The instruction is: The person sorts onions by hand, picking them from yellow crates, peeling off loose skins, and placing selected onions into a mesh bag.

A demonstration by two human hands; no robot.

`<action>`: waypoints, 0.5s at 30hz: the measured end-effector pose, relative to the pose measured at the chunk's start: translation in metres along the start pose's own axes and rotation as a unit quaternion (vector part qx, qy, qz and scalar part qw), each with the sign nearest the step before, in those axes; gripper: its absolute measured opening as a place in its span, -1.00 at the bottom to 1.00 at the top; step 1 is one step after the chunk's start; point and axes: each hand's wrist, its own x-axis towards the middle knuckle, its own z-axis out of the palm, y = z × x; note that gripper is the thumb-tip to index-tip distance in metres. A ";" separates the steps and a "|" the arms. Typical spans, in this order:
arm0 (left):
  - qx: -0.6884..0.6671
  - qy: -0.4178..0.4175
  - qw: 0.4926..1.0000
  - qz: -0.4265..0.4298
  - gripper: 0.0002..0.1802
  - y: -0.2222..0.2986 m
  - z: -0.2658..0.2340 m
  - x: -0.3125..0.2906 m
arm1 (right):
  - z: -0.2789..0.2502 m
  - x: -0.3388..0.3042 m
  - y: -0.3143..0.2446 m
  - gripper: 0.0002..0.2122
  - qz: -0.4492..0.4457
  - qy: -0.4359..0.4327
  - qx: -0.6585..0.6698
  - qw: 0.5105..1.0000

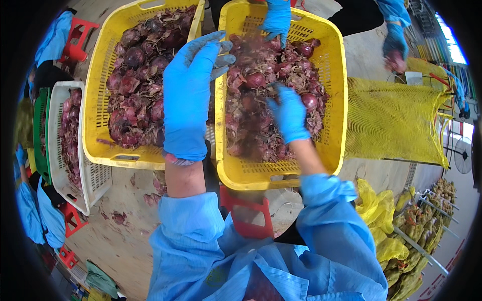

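Observation:
My left hand [190,100], in a blue glove with soiled fingertips, is raised between two yellow crates. Its fingers reach to the right, apart, and no object shows in them. Below and beside it lie red onions [128,84] in the left yellow crate [95,120]. My right hand [290,111], gloved in blue too, is low over the red onions [255,80] in the right yellow crate [241,180]. Motion smears its fingertips, so I cannot make out whether it grips an onion. Loose, papery skins cover much of both heaps.
A co-worker's gloved hand [277,22] reaches into the right crate from the far side; their other hand [395,50] holds an onion. Yellow mesh netting [396,118] hangs at right. A white crate [83,193] of onions stands left. A red stool [246,215] is below my arms.

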 end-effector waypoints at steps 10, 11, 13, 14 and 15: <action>0.088 -0.041 0.995 -0.030 -0.62 -0.006 0.010 -0.002 | -0.020 0.014 0.091 -0.18 0.191 -0.265 -0.262 0.908; 0.113 -0.052 0.991 -0.038 -0.62 -0.005 0.015 -0.003 | -0.022 0.011 0.098 -0.17 0.216 -0.257 -0.208 0.919; 0.146 -0.099 0.984 -0.034 -0.61 -0.017 0.026 -0.005 | -0.033 0.007 0.106 -0.15 0.276 -0.251 0.042 0.927; 0.160 -0.125 0.979 -0.032 -0.60 -0.025 0.031 -0.006 | -0.040 0.001 0.110 -0.16 0.320 -0.236 0.167 0.902; 0.221 -0.146 0.964 -0.036 -0.53 -0.034 0.027 -0.005 | -0.049 -0.001 0.082 -0.17 0.354 -0.225 0.296 0.858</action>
